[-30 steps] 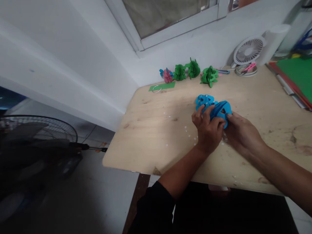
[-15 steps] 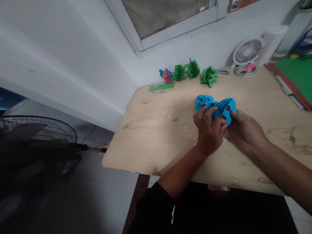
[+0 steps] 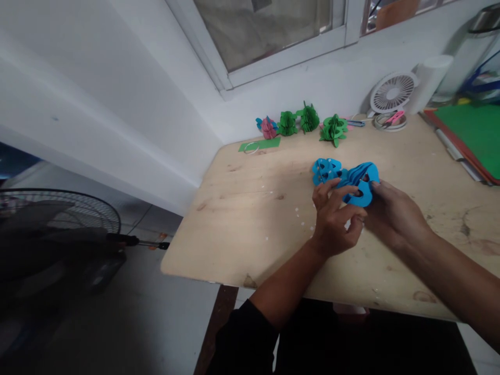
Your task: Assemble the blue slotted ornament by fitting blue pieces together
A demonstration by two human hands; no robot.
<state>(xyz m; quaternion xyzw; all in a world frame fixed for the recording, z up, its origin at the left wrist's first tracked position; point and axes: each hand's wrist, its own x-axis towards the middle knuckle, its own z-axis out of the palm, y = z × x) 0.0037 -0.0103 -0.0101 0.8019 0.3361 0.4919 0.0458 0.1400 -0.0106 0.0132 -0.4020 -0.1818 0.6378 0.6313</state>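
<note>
A blue paper craft [image 3: 366, 194] of several layered cut-outs with rounded lobes and holes is held over the table. My right hand [image 3: 394, 211] grips its right edge, thumb on top and the other fingers hidden underneath. At its front side, my left hand [image 3: 334, 219] has thumb and index fingertips pinched together just below the paper; anything between them is too small to make out. Its other fingers reach over the blue layers. The craft's far left part [image 3: 326, 171] spreads open, with small pale dots on it.
Along the wall stand several green paper crafts [image 3: 309, 119] and a pink and blue one [image 3: 269, 127]. A green strip [image 3: 259, 145], small white fan [image 3: 394, 94], tape roll [image 3: 390, 122] and coloured sheets [image 3: 469, 130] lie around. White scraps dot the wooden table [image 3: 219, 224].
My left hand has drawn slightly back toward me, its thumb and index now pinched off the paper's front edge. My right hand keeps its grip. The view has tilted up a little.
</note>
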